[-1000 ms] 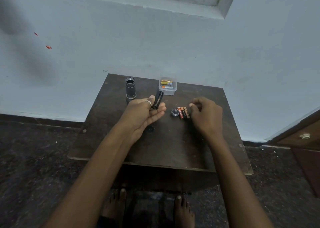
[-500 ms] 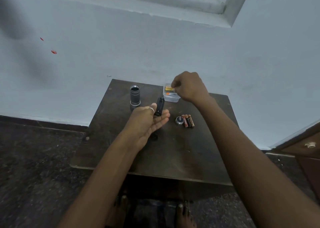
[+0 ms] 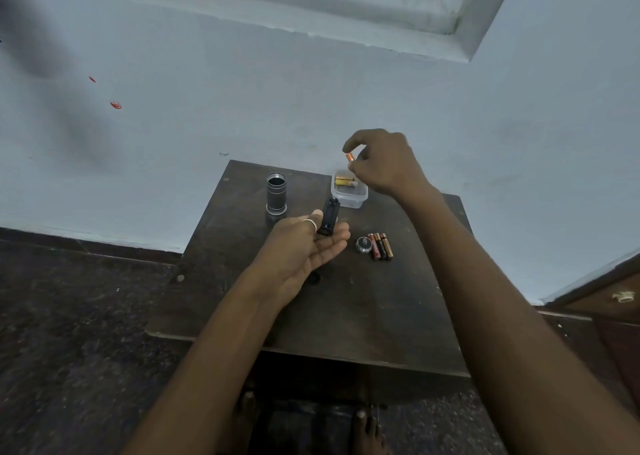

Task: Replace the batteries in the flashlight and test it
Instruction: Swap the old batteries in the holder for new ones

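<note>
My left hand [image 3: 304,247], palm up with a ring on one finger, holds a black battery holder [image 3: 329,216] that points away from me. My right hand [image 3: 384,164] pinches an orange-tipped battery [image 3: 350,157] just above a clear plastic box [image 3: 349,195] with more gold batteries inside. The grey flashlight body [image 3: 276,193] stands upright at the table's far left. Three used batteries [image 3: 381,246] lie side by side next to the round tail cap [image 3: 363,244], right of my left hand.
A small dark wooden table [image 3: 346,316] stands against a pale blue wall. The floor around it is dark and speckled. A wooden cabinet with a knob [image 3: 623,296] is at the far right. My bare feet show below the table's near edge.
My right hand left the used batteries, reached to the plastic box, and has lifted one fresh battery out of it. My left hand kept the holder still.
</note>
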